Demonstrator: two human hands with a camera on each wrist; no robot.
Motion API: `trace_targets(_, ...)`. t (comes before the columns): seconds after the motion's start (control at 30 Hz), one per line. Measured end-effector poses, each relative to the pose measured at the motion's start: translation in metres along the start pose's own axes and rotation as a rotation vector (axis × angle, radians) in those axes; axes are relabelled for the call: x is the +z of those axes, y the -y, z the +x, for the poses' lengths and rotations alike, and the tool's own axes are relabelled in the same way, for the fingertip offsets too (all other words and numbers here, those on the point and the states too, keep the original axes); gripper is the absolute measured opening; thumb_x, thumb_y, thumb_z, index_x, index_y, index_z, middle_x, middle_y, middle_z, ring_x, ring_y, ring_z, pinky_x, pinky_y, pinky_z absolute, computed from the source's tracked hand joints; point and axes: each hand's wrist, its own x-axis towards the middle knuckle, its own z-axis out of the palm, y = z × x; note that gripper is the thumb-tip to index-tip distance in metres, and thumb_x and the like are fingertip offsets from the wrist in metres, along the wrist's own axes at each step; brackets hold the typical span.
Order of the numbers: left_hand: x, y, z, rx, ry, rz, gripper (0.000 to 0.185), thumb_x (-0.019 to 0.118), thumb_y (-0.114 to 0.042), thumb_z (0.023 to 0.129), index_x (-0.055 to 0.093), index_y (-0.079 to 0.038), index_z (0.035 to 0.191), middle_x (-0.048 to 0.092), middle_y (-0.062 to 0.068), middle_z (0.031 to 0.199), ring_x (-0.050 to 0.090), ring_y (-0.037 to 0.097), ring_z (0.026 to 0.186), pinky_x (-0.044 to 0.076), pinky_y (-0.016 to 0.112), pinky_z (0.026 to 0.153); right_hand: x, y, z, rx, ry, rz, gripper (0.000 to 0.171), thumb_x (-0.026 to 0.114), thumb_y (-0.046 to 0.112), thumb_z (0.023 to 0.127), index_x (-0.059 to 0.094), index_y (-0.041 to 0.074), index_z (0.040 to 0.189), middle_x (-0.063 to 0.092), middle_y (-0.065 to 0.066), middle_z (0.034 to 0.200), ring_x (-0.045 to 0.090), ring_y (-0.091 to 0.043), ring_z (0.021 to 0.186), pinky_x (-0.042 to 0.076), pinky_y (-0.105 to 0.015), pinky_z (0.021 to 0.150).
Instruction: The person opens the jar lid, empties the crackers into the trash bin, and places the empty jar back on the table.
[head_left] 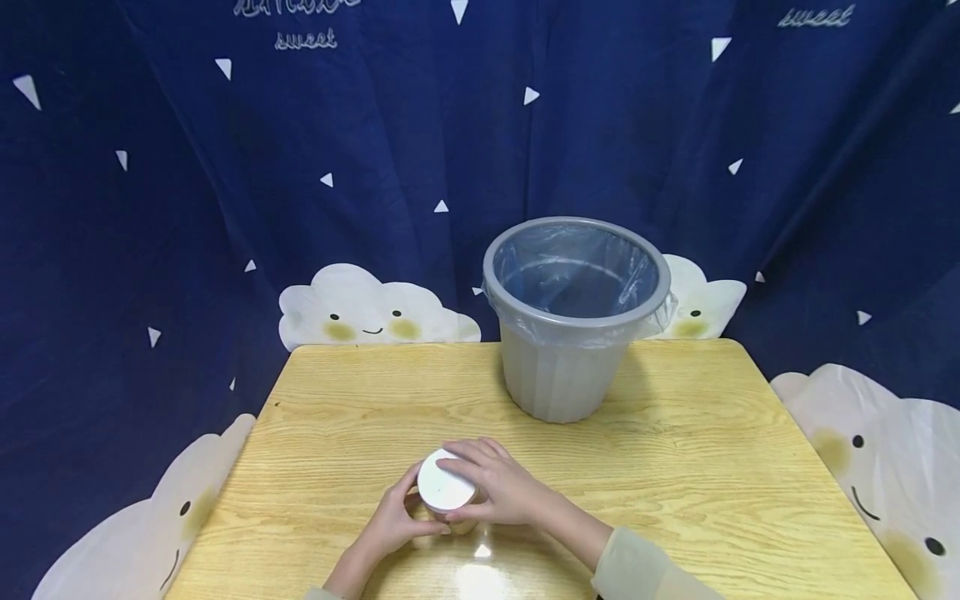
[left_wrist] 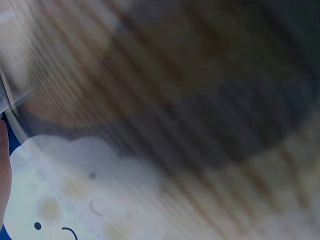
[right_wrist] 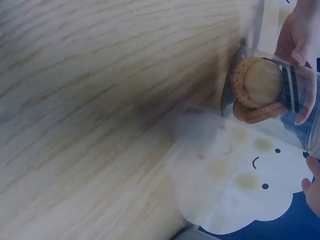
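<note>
A clear jar (right_wrist: 235,95) with round, crimp-edged cookies (right_wrist: 264,82) inside stands on the table near its front edge. Its round white lid (head_left: 442,483) faces up in the head view. My left hand (head_left: 393,518) holds the jar from the left, thumb and fingers curved around its side. From the right, my right hand (head_left: 501,485) grips the lid, fingers over the far edge and thumb at the near edge. Only a sliver of a finger (left_wrist: 4,175) shows at the left edge of the left wrist view, where the wood is blurred.
A grey bin (head_left: 562,367) lined with a clear plastic bag stands at the back of the wooden table (head_left: 360,400), right of centre. Behind and around the table hangs a dark blue curtain (head_left: 405,125) with clouds and white triangles.
</note>
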Motion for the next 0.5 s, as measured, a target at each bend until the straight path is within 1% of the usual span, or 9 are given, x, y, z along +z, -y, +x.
trace_targets(0.17,0.0003,-0.0031,0.0003,-0.042,-0.001,-0.016,0.090,0.084,-0.024,0.060,0.036,-0.019,0.137,0.045,0.004,0.132,0.043,0.013,0.119,0.044,0.032,0.097,-0.0032,-0.0025,0.0007,-0.017,0.028,0.003,0.067,0.060,0.058,0.078,0.047,0.021,0.133,0.041,-0.004,0.140,0.036,-0.018,0.128,0.029,-0.050,0.107)
trace_targets(0.5,0.0001,-0.0001,0.0004,-0.052,0.013,-0.018,0.091,0.083,-0.021,0.061,0.034,-0.018,0.138,0.043,0.005,0.134,0.042,0.011,0.120,0.043,0.034,0.098,-0.0084,-0.0066,0.0041,-0.024,0.098,0.075,0.067,0.059,0.058,0.079,0.046,0.021,0.134,0.038,-0.002,0.142,0.035,-0.024,0.129,0.026,-0.051,0.107)
